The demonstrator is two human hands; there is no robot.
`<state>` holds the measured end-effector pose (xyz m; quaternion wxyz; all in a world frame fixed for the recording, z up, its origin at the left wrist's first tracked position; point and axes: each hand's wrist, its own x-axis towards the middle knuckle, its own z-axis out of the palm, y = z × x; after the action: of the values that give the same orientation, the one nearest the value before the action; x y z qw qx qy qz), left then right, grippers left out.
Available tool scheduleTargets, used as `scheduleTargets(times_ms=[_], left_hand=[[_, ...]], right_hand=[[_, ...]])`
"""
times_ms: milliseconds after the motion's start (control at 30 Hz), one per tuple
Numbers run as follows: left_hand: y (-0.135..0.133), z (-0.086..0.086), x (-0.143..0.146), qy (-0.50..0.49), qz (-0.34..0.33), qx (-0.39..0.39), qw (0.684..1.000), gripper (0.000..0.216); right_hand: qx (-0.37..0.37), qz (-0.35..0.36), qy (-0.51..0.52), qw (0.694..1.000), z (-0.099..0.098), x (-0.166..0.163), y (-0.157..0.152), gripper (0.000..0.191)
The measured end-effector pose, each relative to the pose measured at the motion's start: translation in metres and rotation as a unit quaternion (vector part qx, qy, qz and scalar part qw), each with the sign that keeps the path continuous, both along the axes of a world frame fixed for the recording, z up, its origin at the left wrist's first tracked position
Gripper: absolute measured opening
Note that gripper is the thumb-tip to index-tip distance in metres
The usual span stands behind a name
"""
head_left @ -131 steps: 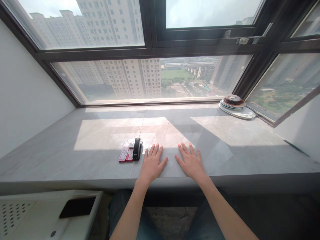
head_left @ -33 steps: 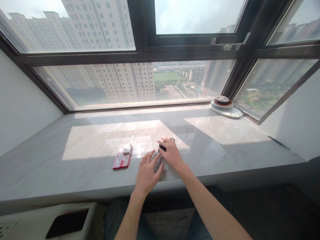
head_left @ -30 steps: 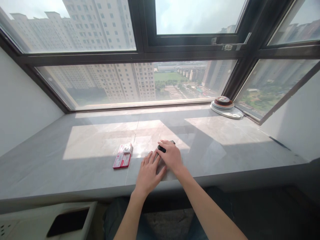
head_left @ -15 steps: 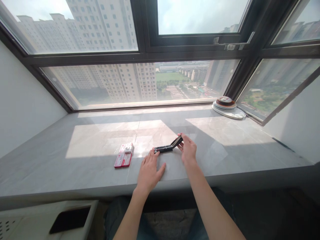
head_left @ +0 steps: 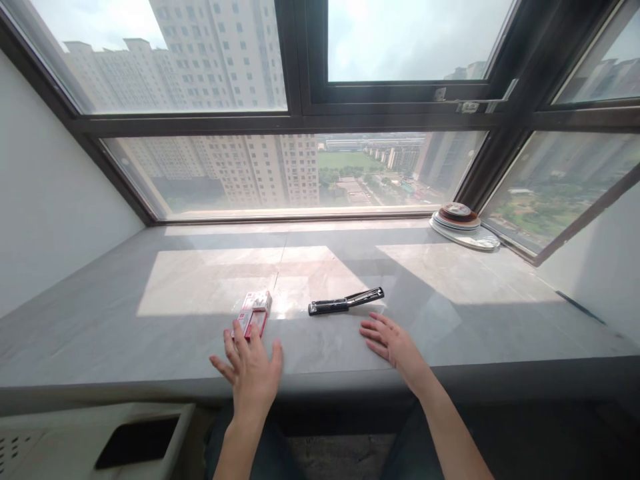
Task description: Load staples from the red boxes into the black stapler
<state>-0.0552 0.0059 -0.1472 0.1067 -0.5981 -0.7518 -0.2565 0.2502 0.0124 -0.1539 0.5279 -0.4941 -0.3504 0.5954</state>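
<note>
The left hand is at the lower centre-left of the frame, back upward, its forearm rising from the bottom edge. Its grip is wide and holds nothing: the fingers fan out, the little finger reaches toward the left, and the thumb points upward, well away from the index finger. The middle fingertips overlap the near end of the red-and-white packs; whether they touch cannot be told. A small white box rests at the far end of those packs. Right of centre, the right hand comes in from the lower right on a slanting forearm, wrist fairly straight, fingers loosely curved, close together and aimed at the upper left. That grip is slack and has hold of nothing; its thumb is hard to make out. Just beyond its fingertips, apart from them, the black stapler lies unfolded on the windowsill near the centre of the frame, its right half angled upward toward the right.
</note>
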Motion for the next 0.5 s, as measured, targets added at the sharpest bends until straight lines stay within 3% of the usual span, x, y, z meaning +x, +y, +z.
scheduleTargets(times_ms=[100,233,367,500], left_hand=[[-0.008,-0.003,-0.009,-0.014,-0.080,-0.011,0.997,0.037],[0.000,0.002,0.005,-0.103,-0.274,-0.048,0.955,0.025],[0.021,0.007,0.037,-0.157,-0.357,-0.065,0.918,0.029],[0.037,0.006,0.058,-0.168,-0.394,-0.067,0.901,0.041]], right_hand=[[0.028,-0.010,-0.191,0.981,0.002,-0.008,-0.009,0.051],[0.087,0.045,-0.399,0.912,0.010,-0.026,-0.004,0.034],[0.069,0.159,-0.362,0.916,0.017,-0.038,0.014,0.037],[0.034,0.146,-0.362,0.920,0.013,-0.029,0.034,0.036]])
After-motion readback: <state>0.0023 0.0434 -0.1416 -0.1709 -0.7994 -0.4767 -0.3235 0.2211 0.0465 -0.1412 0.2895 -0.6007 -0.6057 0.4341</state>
